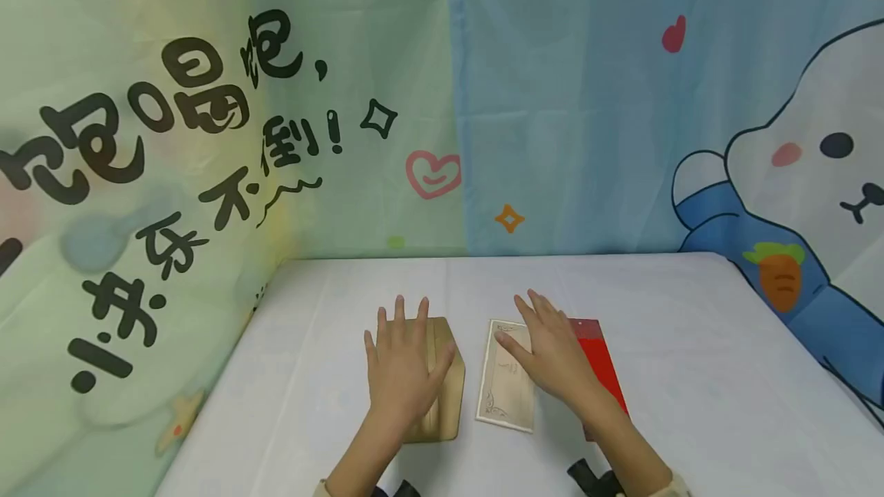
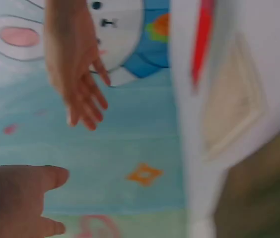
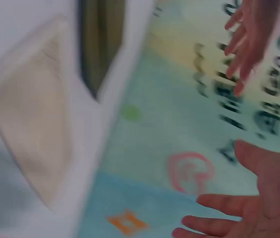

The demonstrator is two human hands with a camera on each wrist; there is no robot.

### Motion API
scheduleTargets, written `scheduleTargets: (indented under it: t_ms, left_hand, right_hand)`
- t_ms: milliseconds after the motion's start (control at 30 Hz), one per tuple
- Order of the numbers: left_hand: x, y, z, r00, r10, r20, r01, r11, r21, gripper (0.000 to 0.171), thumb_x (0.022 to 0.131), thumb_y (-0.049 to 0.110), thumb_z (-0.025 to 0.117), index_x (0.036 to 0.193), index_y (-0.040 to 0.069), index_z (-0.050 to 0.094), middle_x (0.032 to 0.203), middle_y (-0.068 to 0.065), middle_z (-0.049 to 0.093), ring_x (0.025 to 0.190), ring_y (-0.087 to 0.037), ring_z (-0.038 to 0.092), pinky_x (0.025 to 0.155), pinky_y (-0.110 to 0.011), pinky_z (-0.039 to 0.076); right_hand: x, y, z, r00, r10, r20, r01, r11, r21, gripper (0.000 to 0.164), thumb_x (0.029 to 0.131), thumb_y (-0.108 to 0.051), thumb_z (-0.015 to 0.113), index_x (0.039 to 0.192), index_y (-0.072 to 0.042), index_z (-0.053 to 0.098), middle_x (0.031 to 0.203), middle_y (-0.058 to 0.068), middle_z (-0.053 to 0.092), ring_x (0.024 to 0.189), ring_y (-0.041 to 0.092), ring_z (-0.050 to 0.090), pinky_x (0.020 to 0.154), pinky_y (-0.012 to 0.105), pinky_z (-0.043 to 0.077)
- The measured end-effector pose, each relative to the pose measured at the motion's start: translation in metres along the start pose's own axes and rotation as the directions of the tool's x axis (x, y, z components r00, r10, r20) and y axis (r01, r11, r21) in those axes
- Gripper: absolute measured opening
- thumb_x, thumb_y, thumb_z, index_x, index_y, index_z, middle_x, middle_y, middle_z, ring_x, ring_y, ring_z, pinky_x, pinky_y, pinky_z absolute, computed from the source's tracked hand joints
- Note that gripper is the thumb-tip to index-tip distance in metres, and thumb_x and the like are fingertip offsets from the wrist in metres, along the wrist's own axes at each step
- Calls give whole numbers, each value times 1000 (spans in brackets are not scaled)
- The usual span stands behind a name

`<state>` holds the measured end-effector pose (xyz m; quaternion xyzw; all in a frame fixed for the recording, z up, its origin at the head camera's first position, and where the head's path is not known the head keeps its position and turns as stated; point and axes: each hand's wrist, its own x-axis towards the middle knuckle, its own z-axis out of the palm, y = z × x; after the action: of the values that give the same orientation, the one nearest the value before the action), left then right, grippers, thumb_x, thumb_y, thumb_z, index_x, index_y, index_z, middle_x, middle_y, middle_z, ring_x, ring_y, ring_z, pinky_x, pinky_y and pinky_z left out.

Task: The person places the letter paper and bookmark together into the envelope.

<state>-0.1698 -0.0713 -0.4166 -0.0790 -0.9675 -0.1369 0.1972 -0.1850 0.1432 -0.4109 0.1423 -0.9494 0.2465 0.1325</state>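
My left hand (image 1: 403, 378) is spread with straight fingers over a flat gold-brown folder-like item (image 1: 450, 397), covering much of its left part. To the right, a cream card or booklet (image 1: 507, 393) with ornate corner lines lies on the table. My right hand (image 1: 558, 351) has its fingers extended between the cream piece and a flat red item (image 1: 599, 355), overlapping both. In the left wrist view, the thumb side of my left hand (image 2: 16, 201) shows raised above the table, nothing in it. The right wrist view shows my right hand (image 3: 264, 198) likewise bare, fingers apart.
A white-covered table (image 1: 331, 313) carries the three flat items side by side. Behind it hangs a printed cloth backdrop (image 1: 545, 98) with lettering and a cartoon animal. Dark wrist-camera straps (image 1: 592, 478) show at the lower edge near the forearms.
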Motion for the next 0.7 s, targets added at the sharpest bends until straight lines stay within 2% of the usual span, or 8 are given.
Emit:
scheduleTargets:
  t_ms: [133,267,400,567,700]
  left_hand:
    - [-8,-8,41,999,-15,-33,15,1000,-21,68,87,52,48,143,15,34,144,-22,28,129,-48,24,94,-65,25]
    - [-13,-14,73,998,-64,-17,63,998,-30,68,89,53,46,143,14,34,143,-25,29,128,-50,23,92,-66,27]
    - [-18,-22,93,991,-117,63,119,993,-28,69,89,54,45,145,16,30,145,-23,26,131,-48,20,95,-65,23]
    - [-24,-33,112,980,-107,166,107,994,10,70,89,55,43,146,17,28,147,-24,22,132,-48,14,98,-66,16]
    - [-27,-37,124,965,-102,241,88,994,69,69,90,60,33,146,20,29,149,-22,19,134,-47,9,99,-66,10]
  right_hand:
    - [7,8,42,996,77,36,-82,984,159,61,87,-28,61,132,8,43,137,28,37,124,44,36,97,56,29]
    - [6,16,78,991,104,87,-122,962,246,61,88,-27,60,134,8,40,139,28,35,127,43,32,99,55,27]
    - [-1,22,104,991,35,129,-59,981,187,66,87,-31,60,136,8,38,142,28,29,132,43,23,100,58,21]
    - [-9,28,115,983,-53,174,46,998,46,68,86,-35,60,136,5,40,143,27,28,133,43,19,100,63,16]
    - [-13,37,115,970,-96,221,99,995,-3,67,88,-39,55,137,3,39,144,28,27,133,44,19,101,62,12]
